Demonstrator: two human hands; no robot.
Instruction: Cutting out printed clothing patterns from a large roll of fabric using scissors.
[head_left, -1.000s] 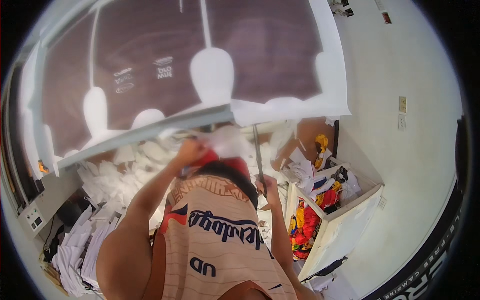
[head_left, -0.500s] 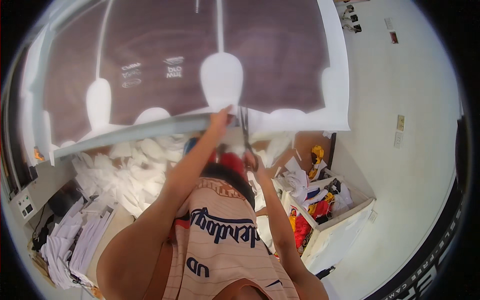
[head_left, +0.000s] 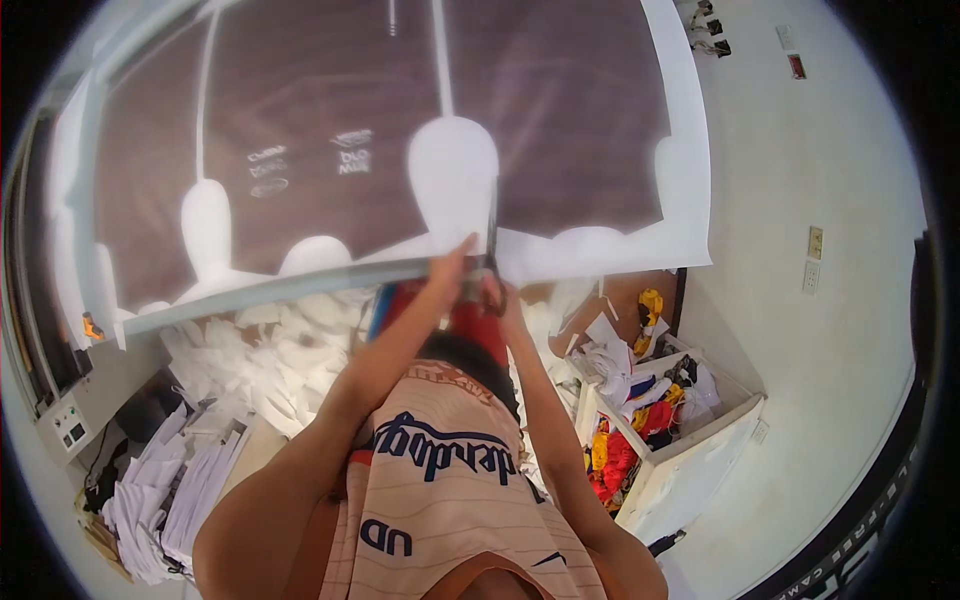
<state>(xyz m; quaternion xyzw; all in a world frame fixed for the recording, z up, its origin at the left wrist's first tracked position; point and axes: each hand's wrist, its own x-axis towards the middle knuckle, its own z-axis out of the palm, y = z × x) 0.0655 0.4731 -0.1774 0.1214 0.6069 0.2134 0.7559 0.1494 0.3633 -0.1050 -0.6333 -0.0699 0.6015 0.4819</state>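
A large printed sheet [head_left: 560, 150] in dark brown-grey with white shapes spans the top of the view, over a table whose grey near edge [head_left: 200, 305] shows beneath it. My left hand [head_left: 450, 260] is at the sheet's near edge, fingertips on the white margin below the central rounded shape; its grip looks like a pinch, partly blurred. Just right of it my right hand [head_left: 495, 295] grips long dark scissors [head_left: 492, 240] by the handles, with the blades pointing away from me along the right side of that white shape.
White scraps [head_left: 260, 370] lie heaped below the table. Folded white cloth [head_left: 165, 490] is stacked at lower left, beside a control panel [head_left: 70, 425]. A white wooden bin [head_left: 700, 440] holds colourful fabric at the right, by a wall [head_left: 820, 350] with sockets.
Since a second ago my left hand has moved up and right onto the sheet's margin. The scissors in my right hand have risen from below the edge up along the white shape.
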